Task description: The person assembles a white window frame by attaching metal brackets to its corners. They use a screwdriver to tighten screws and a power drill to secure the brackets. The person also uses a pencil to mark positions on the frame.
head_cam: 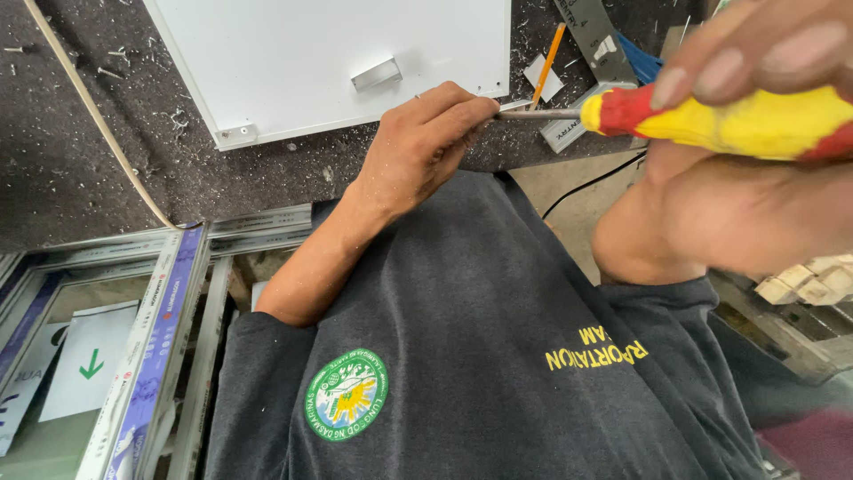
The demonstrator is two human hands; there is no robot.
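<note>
Head view shows your right hand (764, 53) close to the lens, fingers wrapped tight around the red and yellow handle of a screwdriver (711, 120) that lies roughly level across the upper right. Your left hand (422, 147) reaches over the edge of the dark workbench (89, 151), its fingertips pinched together on the tip end of the metal shaft, just beside the near edge of a white panel (311, 53) bearing a small metal bracket (376, 75). An orange pencil (548, 53) lies past the shaft. Framed window sections (169, 329) stand lower left.
</note>
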